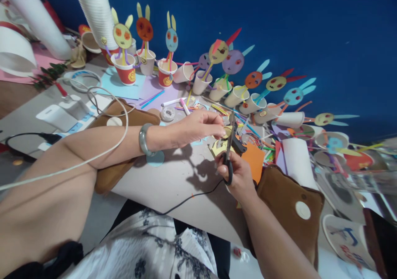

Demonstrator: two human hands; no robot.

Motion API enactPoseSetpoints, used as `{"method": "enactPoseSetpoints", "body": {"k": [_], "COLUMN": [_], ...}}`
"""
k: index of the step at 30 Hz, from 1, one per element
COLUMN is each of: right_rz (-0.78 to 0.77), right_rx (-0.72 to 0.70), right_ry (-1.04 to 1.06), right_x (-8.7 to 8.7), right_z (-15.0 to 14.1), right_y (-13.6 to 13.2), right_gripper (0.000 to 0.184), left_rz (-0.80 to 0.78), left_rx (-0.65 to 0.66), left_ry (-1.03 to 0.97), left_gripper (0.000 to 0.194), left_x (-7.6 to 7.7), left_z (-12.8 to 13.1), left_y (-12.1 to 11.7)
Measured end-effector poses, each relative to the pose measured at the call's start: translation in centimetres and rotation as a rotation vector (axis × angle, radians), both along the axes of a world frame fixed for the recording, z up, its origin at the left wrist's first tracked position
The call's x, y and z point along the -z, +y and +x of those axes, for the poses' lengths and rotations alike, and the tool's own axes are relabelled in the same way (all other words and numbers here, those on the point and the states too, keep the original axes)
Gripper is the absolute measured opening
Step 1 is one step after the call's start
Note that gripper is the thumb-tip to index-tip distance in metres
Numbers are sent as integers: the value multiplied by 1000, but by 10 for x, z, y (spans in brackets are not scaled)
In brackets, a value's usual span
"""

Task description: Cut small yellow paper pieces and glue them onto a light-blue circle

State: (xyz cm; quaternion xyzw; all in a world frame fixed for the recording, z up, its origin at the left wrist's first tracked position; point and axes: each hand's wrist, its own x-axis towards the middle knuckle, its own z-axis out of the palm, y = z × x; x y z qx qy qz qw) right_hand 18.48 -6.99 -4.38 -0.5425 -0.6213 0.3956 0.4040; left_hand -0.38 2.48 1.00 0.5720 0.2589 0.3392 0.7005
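My left hand (206,126), a bracelet on its wrist, reaches in from the left with thumb and fingers pinched together. At the fingertips is a small yellow paper piece (228,131), partly hidden by the scissor blades. My right hand (237,171) grips a pair of scissors (229,146) by the black handles, blades pointing up beside the left fingertips. Whether the blades touch the paper, I cannot tell. Yellow paper scraps (218,147) lie beneath the hands. Just behind the scissors is a black corded tool (238,143), mostly hidden, and orange paper (253,159) lies to its right.
Paper cups with rabbit-faced paper figures (125,70) line the blue wall. Stacked cups (94,14) stand back left. Brown cushions (291,204) lie on both sides. A white cable (77,165) crosses over my left arm; a black cord (189,197) runs along the table.
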Motion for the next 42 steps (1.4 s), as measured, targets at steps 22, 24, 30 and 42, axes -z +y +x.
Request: {"method": "enactPoseSetpoints", "body": {"k": [22,24,30,42], "right_rz": [-2,-4,-17,-17], "right_rx": [-8,-11,-11,-16], "right_ry": [-13,-14,-15,-4], "right_x": [-4,-4,-5,-6], "right_z": [1,1,0,0], "right_y": [-1,-1,-1,0], "right_gripper": [55,55,53,55], "left_rz": [7,8,6,14], "left_rx": [-49,-51,-51,-75], "left_ry": [15,6,-22,-29], "left_gripper": [17,19,18,15], "left_x": [-8,-9,-9,-8], "left_z": [-1,0,0,-1], "left_y": [-2,-2,-2,-1]}}
